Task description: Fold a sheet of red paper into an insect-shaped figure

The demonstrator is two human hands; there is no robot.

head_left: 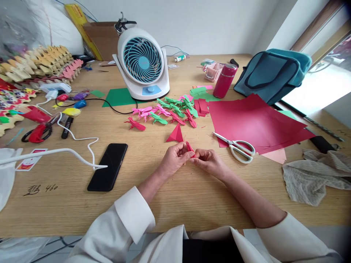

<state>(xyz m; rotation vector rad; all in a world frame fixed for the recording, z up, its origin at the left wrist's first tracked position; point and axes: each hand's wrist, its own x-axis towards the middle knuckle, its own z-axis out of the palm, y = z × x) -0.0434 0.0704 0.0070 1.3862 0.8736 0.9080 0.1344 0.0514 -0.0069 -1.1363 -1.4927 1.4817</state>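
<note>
Near the middle of the wooden table, my left hand (175,157) pinches a small folded red paper (189,147) that stands up between thumb and fingers. The fingertips of my right hand (207,160) close on its lower right end. Just beyond my left hand lies a red folded paper triangle (175,133). Behind that is a cluster of pink, red and green folded paper figures (175,107). White-handled scissors (238,148) rest to the right of my hands, their blades partly over large red paper sheets (252,120).
A black phone (108,166) with a white cable lies at left. Behind the paper figures stands a white fan (144,62). A red bottle (225,80) and a teal bag (271,75) are at back right; a grey cloth (315,175) lies at right.
</note>
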